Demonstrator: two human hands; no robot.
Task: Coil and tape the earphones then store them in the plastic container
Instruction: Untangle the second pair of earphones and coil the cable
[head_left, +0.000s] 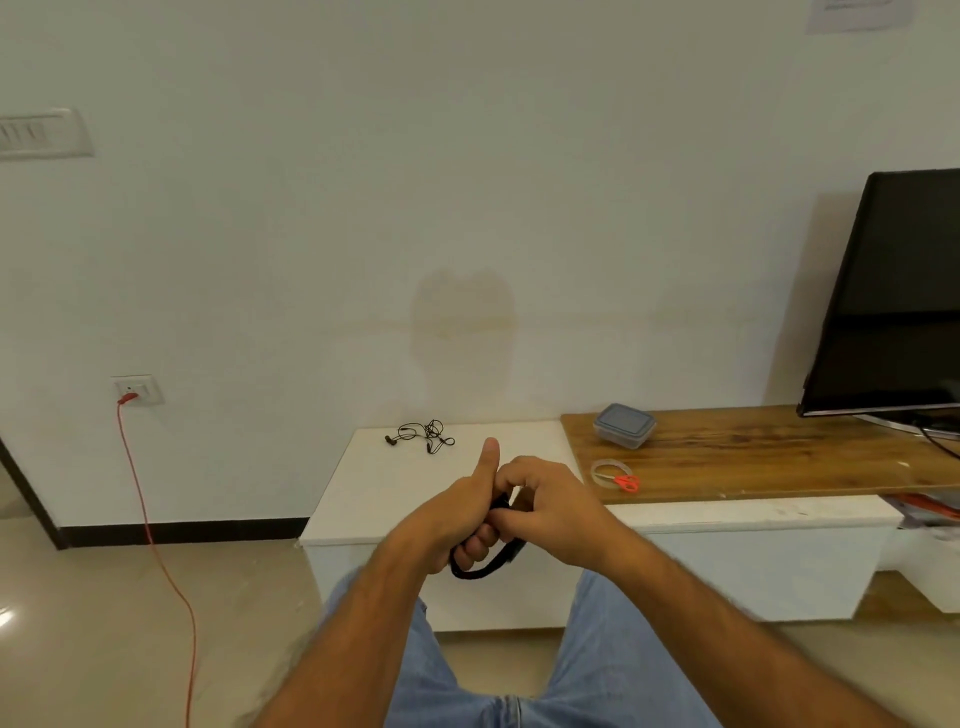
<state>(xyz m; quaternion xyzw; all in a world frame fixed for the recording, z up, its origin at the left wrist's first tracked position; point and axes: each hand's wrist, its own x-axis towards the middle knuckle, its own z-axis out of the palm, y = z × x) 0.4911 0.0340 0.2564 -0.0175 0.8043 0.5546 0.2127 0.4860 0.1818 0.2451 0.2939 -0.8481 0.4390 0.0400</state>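
A: Item one: thin black wired earphones (422, 435), lying tangled on the white cabinet top (363, 483), centre frame, untouched. Your hands?

B: You are curling your left hand (467, 512), thumb raised, around a thick black braided cord (485, 567); your right hand (545, 501) is pinching it.

A: Handling: probably light, limp, snag-prone; take the earphones near the plug. Grey-lidded clear plastic container (623, 426) is sitting right of centre.

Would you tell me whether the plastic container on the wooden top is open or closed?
Closed: the plastic container has its grey lid sitting flat on top.
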